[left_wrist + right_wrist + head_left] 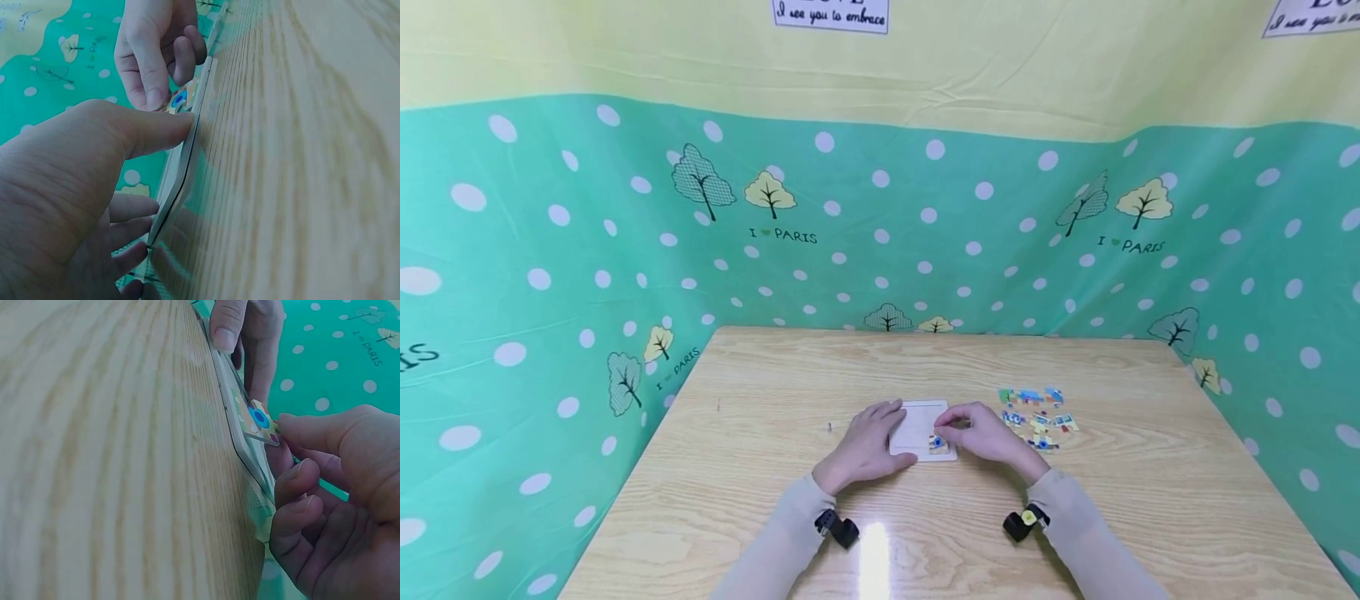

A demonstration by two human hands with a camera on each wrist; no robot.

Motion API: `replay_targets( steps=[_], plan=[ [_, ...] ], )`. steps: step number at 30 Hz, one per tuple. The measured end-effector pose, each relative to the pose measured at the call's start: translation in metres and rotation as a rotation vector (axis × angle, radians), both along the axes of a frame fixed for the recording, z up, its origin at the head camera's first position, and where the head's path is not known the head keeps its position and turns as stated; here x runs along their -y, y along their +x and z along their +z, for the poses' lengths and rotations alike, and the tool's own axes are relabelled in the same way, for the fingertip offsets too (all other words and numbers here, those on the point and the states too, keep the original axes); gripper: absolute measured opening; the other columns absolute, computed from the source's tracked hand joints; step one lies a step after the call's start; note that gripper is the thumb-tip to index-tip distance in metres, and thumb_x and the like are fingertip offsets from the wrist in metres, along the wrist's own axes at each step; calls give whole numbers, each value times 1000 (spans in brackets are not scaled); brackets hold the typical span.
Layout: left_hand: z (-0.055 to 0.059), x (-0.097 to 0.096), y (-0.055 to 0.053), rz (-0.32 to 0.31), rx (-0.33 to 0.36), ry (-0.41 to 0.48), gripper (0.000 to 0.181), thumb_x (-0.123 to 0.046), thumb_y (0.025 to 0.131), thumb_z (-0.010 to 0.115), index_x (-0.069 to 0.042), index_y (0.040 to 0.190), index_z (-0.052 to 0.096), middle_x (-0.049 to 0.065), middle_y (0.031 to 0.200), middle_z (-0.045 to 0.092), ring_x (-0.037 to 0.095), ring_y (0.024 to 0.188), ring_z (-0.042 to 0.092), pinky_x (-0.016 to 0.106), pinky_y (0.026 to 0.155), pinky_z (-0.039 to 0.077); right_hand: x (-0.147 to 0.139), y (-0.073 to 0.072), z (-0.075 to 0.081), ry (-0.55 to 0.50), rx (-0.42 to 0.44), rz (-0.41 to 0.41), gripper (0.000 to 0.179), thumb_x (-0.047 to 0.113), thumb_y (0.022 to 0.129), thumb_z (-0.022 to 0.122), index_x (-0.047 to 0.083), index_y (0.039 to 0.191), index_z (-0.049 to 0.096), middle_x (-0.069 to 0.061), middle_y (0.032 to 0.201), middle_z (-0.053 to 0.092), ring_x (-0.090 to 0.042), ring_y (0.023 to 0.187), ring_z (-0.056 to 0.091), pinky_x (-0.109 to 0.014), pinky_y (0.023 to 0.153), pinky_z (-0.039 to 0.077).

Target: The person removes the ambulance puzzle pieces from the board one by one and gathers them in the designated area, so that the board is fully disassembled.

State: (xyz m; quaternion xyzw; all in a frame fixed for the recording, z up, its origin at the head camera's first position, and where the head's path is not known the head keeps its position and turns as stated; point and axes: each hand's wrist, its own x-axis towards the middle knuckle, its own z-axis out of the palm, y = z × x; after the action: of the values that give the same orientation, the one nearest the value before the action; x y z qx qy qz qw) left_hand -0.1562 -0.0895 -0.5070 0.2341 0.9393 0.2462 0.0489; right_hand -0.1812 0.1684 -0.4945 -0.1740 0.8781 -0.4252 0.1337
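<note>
A small white rectangular board (917, 427) lies on the table between the two hands. The left hand (867, 442) rests at its left side, thumb (165, 129) on the near edge and fingers spread toward the far edge. At the board's lower right corner, the right hand (981, 429) pinches a colourful jigsaw puzzle piece (259, 419) by its edge, between thumb and index finger. This piece has a blue round motif and sits slightly tilted against the board in the right wrist view. Whether another piece lies beneath it cannot be seen.
Several loose puzzle pieces (1041, 421) lie in rows to the right of the board. A tiny dark object (830, 427) sits left of the left hand. The wooden table (760, 375) meets a green dotted curtain (880, 250) at its back and sides.
</note>
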Motion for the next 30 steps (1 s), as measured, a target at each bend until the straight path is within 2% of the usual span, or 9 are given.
replay_targets(
  steps=[13, 20, 30],
  plan=[
    [0, 1, -1, -3, -3, 10, 85, -50, 91, 75, -3, 157, 51, 15, 169, 43, 40, 157, 38, 62, 128, 31, 1, 0, 2, -19, -7, 13, 12, 22, 103, 70, 16, 107, 79, 4, 99, 74, -16, 97, 63, -35, 87, 50],
    [-1, 1, -1, -4, -14, 9, 84, -50, 91, 76, -3, 156, 52, 15, 168, 44, 40, 156, 39, 62, 127, 32, -1, -1, 1, -15, -11, 16, 13, 23, 104, 69, 15, 108, 79, 4, 100, 74, -15, 97, 63, -35, 88, 49],
    [-1, 0, 0, 0, -7, 5, 85, -50, 90, 76, -3, 156, 52, 15, 169, 44, 39, 156, 39, 62, 127, 32, -11, -2, 1, -5, -14, -26, 16, 27, 103, 70, 15, 109, 79, 3, 105, 75, -14, 103, 65, -38, 95, 51]
  ],
)
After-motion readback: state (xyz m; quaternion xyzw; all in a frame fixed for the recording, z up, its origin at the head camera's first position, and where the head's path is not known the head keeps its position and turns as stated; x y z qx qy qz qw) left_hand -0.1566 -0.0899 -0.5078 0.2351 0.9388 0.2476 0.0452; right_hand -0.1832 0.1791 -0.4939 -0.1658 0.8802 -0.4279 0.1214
